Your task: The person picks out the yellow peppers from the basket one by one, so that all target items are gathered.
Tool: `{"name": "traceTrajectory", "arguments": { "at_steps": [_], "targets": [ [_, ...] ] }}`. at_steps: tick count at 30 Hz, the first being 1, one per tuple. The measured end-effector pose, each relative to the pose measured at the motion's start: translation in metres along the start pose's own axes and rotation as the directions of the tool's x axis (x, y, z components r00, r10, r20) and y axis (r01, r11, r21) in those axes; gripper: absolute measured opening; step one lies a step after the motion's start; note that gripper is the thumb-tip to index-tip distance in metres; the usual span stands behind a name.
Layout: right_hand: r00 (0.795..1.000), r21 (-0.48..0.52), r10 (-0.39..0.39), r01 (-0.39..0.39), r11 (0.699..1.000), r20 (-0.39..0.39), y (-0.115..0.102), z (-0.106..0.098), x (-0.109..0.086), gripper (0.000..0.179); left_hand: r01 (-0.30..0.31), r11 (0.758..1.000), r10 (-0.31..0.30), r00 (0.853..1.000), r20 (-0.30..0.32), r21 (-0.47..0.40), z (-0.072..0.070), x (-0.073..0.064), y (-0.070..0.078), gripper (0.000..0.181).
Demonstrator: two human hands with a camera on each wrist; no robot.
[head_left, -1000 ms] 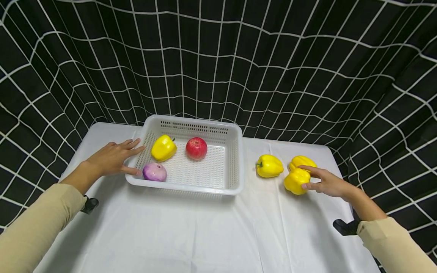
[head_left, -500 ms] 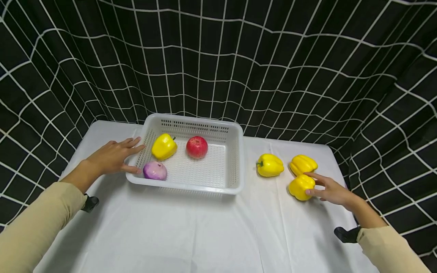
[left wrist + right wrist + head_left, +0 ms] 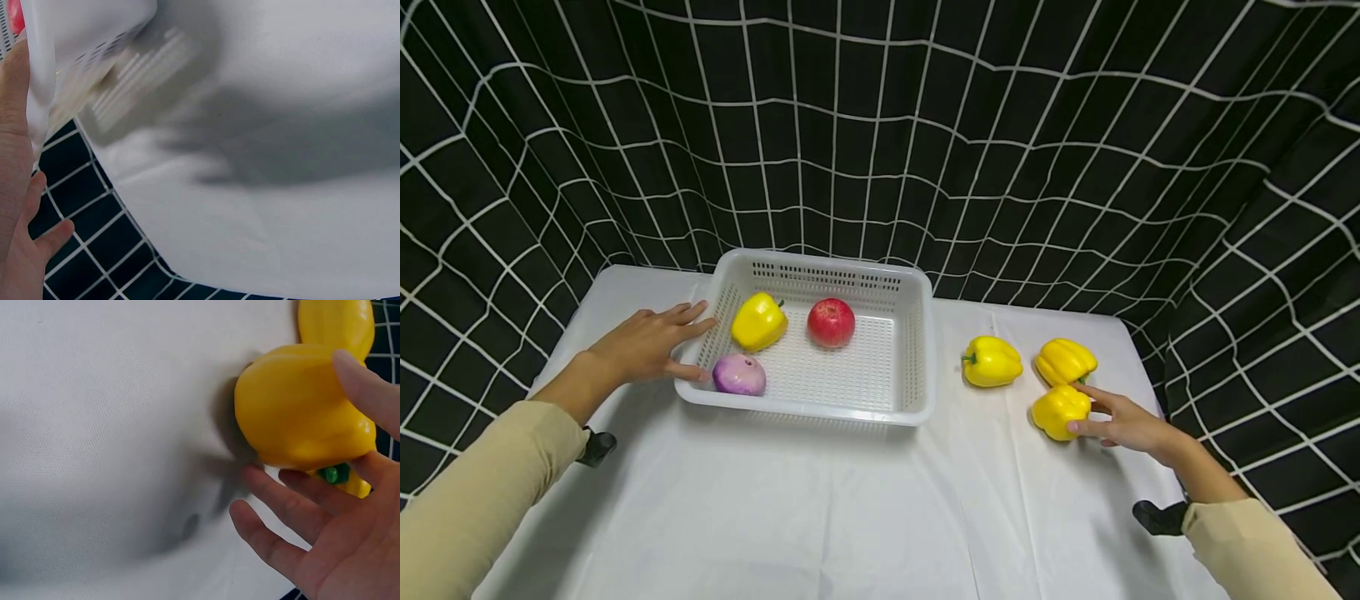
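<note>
My left hand (image 3: pixel 651 343) rests at the left rim of a white plastic basket (image 3: pixel 820 412), its fingers spread. In the left wrist view the hand (image 3: pixel 19 206) lies along the rim. Inside the basket are a yellow bell pepper (image 3: pixel 759 322), a round red fruit (image 3: pixel 831 323) and a purple onion (image 3: pixel 740 375). On the right, my right hand (image 3: pixel 1123 425) holds another yellow bell pepper (image 3: pixel 1058 412) between thumb and index finger. The right wrist view shows the thumb across this pepper (image 3: pixel 300 409), with the other fingers loosely spread below it.
Two more yellow bell peppers lie on the white cloth (image 3: pixel 880 508): one (image 3: pixel 1066 362) just behind the held pepper, the other (image 3: pixel 992 362) to its left. A black curtain (image 3: pixel 880 133) with a white grid surrounds the table's back and sides.
My right hand has brought its pepper slightly right and nearer to me, uncovering more of the pepper behind it. In the last half second it has hardly moved. The left hand stays put.
</note>
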State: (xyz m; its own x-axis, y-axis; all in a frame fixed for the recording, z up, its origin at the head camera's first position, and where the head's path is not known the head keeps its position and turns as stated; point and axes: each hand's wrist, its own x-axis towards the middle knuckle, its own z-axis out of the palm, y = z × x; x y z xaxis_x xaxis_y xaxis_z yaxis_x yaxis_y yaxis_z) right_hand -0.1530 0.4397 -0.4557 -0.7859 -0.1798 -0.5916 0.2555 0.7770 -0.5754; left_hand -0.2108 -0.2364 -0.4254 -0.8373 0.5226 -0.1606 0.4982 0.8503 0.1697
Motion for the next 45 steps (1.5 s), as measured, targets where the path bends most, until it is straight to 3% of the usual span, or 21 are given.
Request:
{"name": "traceTrajectory", "arguments": {
  "at_steps": [8, 19, 25, 30, 45],
  "targets": [
    [1.000, -0.001, -0.010, 0.010, 1.000, 0.002, -0.001, -0.007, -0.008, 0.089, 0.001, 1.000, -0.001, 1.000, 0.002, 0.010, -0.001, 0.002, 0.002, 0.087],
    [0.999, -0.019, -0.021, 0.021, 1.000, -0.026, -0.014, -0.047, -0.013, 0.086, -0.010, 1.000, 0.010, 1.000, -0.009, 0.015, -0.001, 0.004, 0.003, 0.087],
    [0.996, -0.072, -0.046, 0.040, 0.997, -0.081, -0.043, -0.068, -0.008, 0.089, 0.001, 1.000, 0.000, 1.000, -0.018, 0.013, -0.002, 0.002, 0.003, 0.087],
    [0.991, -0.108, -0.068, 0.055, 0.993, -0.117, -0.072, -0.073, -0.004, 0.091, -0.006, 1.000, 0.006, 1.000, -0.030, 0.024, -0.002, 0.002, 0.004, 0.087],
    [0.971, -0.133, -0.194, 0.176, 0.975, -0.140, -0.167, -0.059, 0.015, 0.088, -0.025, 1.000, 0.026, 0.998, -0.062, 0.016, 0.002, -0.001, 0.000, 0.088]
  ]
}}
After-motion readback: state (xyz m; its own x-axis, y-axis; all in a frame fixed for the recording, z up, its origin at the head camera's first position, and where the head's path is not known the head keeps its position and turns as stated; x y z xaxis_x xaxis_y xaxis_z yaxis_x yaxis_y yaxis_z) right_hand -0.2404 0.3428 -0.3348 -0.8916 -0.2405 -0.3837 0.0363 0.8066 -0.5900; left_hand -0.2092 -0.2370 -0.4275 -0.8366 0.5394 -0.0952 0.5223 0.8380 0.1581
